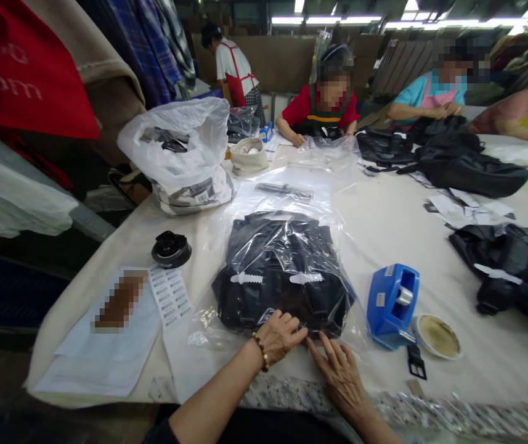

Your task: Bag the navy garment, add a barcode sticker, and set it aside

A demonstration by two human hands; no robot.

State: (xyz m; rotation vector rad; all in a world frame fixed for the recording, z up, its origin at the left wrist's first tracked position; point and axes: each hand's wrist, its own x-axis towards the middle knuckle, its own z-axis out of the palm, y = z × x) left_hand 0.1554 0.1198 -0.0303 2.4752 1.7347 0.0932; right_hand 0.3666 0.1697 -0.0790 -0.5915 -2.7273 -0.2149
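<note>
A black bag (277, 262) with two white strips across its front lies in a clear plastic bag (344, 228) on the table in front of me. My left hand (278, 337), with a beaded bracelet at the wrist, rests on the near edge of the wrapped bag, its fingers slightly bent. Beside it, my right hand (340, 373) touches the same edge with fingers stretched out and apart. The fingertips of both hands nearly meet at the plastic. Whether either hand pinches the film is hidden.
Right of the wrapped bag stand a blue tape dispenser (390, 308), a round dish (438, 337) and a black buckle (416, 362). Leftward lie a barcode label sheet (170, 295), papers (106, 364) and a black roll (171, 250). Co-workers sit across the table, near black bags (471, 166).
</note>
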